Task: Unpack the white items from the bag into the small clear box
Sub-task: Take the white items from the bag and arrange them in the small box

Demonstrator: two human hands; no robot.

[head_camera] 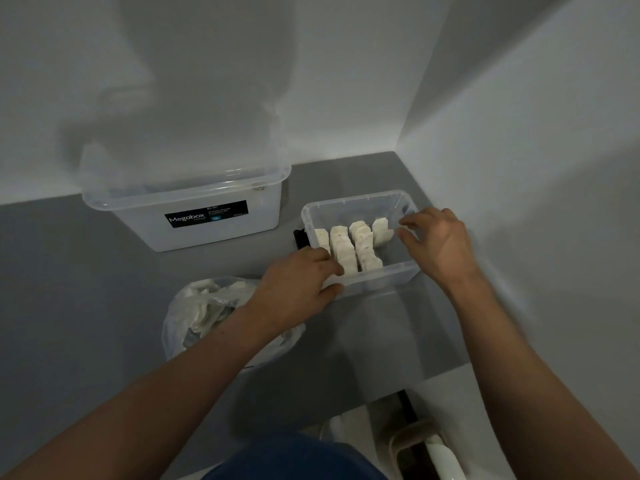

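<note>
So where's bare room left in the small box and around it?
Inside the box, its right part is bare, between the last row of white items and the right wall, by the right hand. Outside, grey surface lies free left of the bag. Crowded: the box's left, where the left hand grips the rim.

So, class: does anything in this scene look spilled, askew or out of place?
Nothing stands out: the white items stand in tidy rows inside the small clear box, none spilled on the grey surface.
</note>
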